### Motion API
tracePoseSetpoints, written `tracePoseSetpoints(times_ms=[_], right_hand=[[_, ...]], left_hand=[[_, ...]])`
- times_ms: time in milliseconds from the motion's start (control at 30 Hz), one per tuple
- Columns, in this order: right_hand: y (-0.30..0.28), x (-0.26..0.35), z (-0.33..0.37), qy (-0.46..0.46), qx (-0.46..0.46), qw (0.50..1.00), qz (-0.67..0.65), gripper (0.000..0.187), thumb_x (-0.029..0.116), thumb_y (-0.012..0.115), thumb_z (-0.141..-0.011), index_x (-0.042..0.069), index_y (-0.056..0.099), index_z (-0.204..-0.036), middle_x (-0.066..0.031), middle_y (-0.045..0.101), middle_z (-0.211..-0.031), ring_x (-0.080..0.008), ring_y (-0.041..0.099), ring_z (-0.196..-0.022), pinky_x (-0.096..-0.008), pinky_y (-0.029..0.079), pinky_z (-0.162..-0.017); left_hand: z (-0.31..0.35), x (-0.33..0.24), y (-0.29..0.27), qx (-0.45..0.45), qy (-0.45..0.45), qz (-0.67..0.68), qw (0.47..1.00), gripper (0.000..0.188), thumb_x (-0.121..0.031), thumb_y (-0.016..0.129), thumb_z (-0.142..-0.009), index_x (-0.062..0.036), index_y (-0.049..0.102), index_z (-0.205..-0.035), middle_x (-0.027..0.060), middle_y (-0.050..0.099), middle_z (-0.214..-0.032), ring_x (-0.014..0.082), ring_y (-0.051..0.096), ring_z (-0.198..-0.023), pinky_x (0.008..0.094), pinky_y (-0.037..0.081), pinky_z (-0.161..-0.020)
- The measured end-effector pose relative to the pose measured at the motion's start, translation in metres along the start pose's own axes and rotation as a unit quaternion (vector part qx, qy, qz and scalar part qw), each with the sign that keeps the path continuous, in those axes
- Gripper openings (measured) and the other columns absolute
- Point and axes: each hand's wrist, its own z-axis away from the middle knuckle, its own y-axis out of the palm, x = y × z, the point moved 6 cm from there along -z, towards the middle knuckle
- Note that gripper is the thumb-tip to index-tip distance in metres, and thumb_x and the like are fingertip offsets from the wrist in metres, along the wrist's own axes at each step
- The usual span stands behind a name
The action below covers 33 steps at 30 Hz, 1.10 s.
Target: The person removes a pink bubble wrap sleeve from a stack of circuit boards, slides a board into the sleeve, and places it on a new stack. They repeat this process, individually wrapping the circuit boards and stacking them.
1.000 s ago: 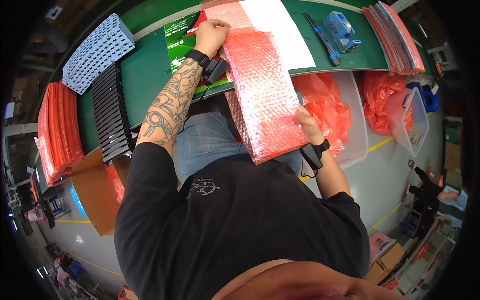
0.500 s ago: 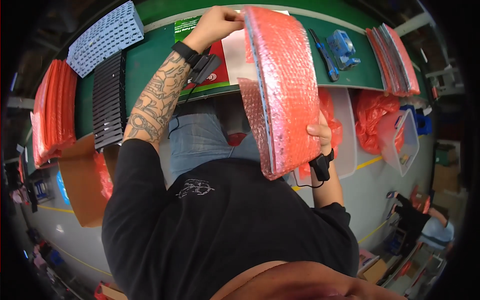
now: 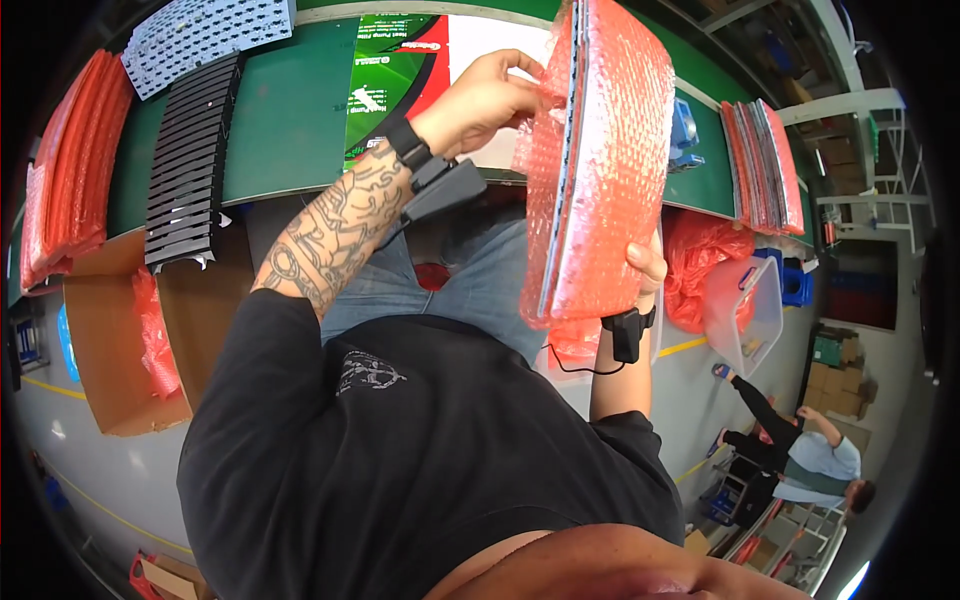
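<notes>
A long flat panel [image 3: 620, 170] in red bubble wrap is held upright over the near edge of the green table. Layered grey and dark edges show along its left side. My right hand [image 3: 648, 266] grips its lower right side, thumb on the front and fingers hidden behind. On the left, a loose flap of bubble wrap [image 3: 540, 150] stands out from the panel. Against this flap my left hand [image 3: 490, 100] is closed, its thumb and fingertips pinching the upper part. Behind lies a flat printed green, red and white sheet or carton [image 3: 390, 95], partly covered.
Left on the table [image 3: 290, 130] are red-wrapped panels [image 3: 80, 165], a black slatted piece [image 3: 190, 160] and a pale blue studded board [image 3: 210, 40]. At right stand a blue tape dispenser [image 3: 684, 135] and more wrapped panels [image 3: 762, 165]. A cardboard box [image 3: 110, 370] and clear bin [image 3: 745, 310] flank me.
My left hand has come down from the panel's top left corner to its left flap, which now sticks out further. The panel sits slightly further right in view, and the view has shifted.
</notes>
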Motion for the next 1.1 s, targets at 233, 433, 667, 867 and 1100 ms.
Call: tracePoseSetpoints(times_ms=[233, 433, 667, 867, 1100], right_hand=[[-0.016, -0.023, -0.016, 0.039, -0.006, 0.998, 0.038, 0.077, 0.006, 0.067, -0.079, -0.008, 0.033, -0.146, -0.0242, 0.053, -0.139, -0.0358, 0.059, -0.123, -0.0479, 0.048, -0.106], [-0.043, -0.046, -0.026, 0.044, -0.076, 0.992, 0.091, 0.077, 0.004, 0.066, -0.079, -0.008, 0.032, -0.147, -0.0234, 0.052, -0.140, -0.0340, 0.058, -0.125, -0.0457, 0.046, -0.108], [-0.044, -0.054, -0.037, 0.041, -0.111, 0.991, 0.068, 0.071, 0.000, 0.069, -0.079, -0.005, 0.041, -0.144, -0.0154, 0.060, -0.133, -0.0243, 0.060, -0.121, -0.0377, 0.045, -0.106], [-0.024, -0.052, -0.050, 0.089, -0.137, 0.981, 0.101, 0.075, -0.006, 0.065, -0.079, -0.004, 0.035, -0.148, -0.0172, 0.057, -0.136, -0.0274, 0.060, -0.122, -0.0401, 0.049, -0.104], [-0.015, -0.059, -0.073, 0.072, -0.072, 0.984, 0.147, 0.073, -0.005, 0.070, -0.080, -0.003, 0.038, -0.146, -0.0141, 0.059, -0.133, -0.0218, 0.060, -0.119, -0.0351, 0.049, -0.101]], left_hand=[[0.021, 0.054, -0.006, -0.018, -0.079, 0.161, 0.984, 0.022, 0.003, 0.060, -0.090, 0.0068, 0.061, -0.111, 0.0142, 0.072, -0.094, 0.0200, 0.070, -0.077, 0.0331, 0.058, -0.071], [0.025, 0.085, -0.011, -0.059, -0.110, 0.285, 0.950, 0.022, -0.003, 0.051, -0.095, 0.0076, 0.062, -0.112, 0.0166, 0.070, -0.101, 0.0234, 0.069, -0.089, 0.0370, 0.056, -0.083], [0.026, 0.083, -0.009, -0.068, -0.168, 0.371, 0.911, 0.030, -0.012, 0.043, -0.101, 0.0054, 0.060, -0.118, 0.0200, 0.067, -0.113, 0.0276, 0.067, -0.099, 0.0404, 0.055, -0.090], [0.031, 0.053, -0.005, -0.039, -0.105, 0.380, 0.918, 0.039, -0.022, 0.046, -0.105, 0.0024, 0.049, -0.135, 0.0183, 0.062, -0.127, 0.0286, 0.064, -0.112, 0.0409, 0.053, -0.096], [0.039, 0.058, -0.018, -0.084, -0.105, 0.188, 0.973, 0.045, -0.008, 0.063, -0.096, 0.0018, 0.047, -0.136, 0.0179, 0.061, -0.129, 0.0272, 0.063, -0.114, 0.0402, 0.053, -0.098]])
